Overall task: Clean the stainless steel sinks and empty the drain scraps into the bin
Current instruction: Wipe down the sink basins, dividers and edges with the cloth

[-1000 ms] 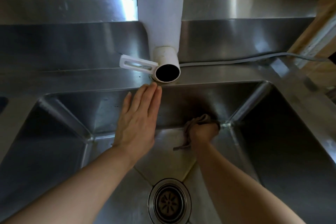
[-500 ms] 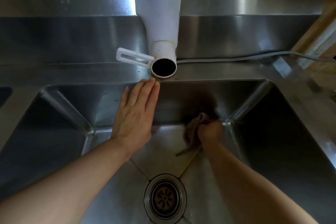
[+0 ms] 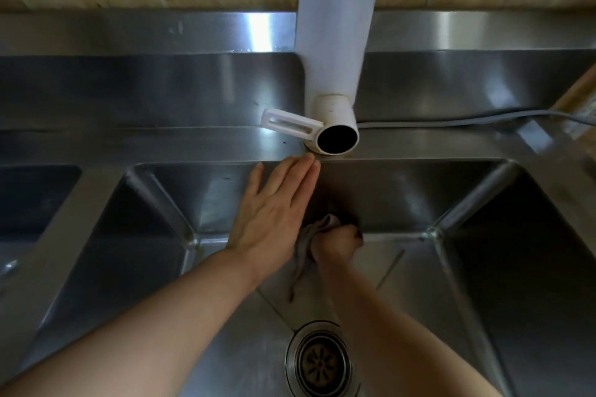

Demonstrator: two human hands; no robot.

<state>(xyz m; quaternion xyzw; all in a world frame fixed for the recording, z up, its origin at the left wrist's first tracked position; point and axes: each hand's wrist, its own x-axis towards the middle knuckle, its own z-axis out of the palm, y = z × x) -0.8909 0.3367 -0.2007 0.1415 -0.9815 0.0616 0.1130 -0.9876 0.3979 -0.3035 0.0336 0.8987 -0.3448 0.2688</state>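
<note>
A: Any brand or writing anywhere?

B: None I can read – faucet's plain white, steel's bare.

A: OK, go left to right.

B: Far left, a second basin (image 3: pixel 35 200), cut off by the frame edge, mostly dark. Then the steel divider, then the main sink (image 3: pixel 483 267), its right side in heavy shadow.

A: Hands?

B: Left hand (image 3: pixel 274 213) is flat w/ fingers straight and close together, tips at the sink's back rim, just below the faucet spout (image 3: pixel 338 141). Holds nothing. Right hand (image 3: pixel 337 242) is low in the sink at the foot of the back wall, curled round a grey-brown cloth (image 3: pixel 304 248). Its fingers are hidden under the fist – can't see them. The cloth's tail hangs toward the drain.

A: Drain?

B: Drain strainer (image 3: pixel 319 361) at bottom centre, btwn the forearms, seated in the sink floor. Lower edge cut off. Scraps in it – can't tell, too blurred.

A: Right side?

B: Grey cable (image 3: pixel 451 119) runs along the back ledge from the faucet base to the right edge. Where it ends is out of frame. Faucet's lever (image 3: pixel 290 126) points left; its top is cropped – a dark part there, unclear.
</note>
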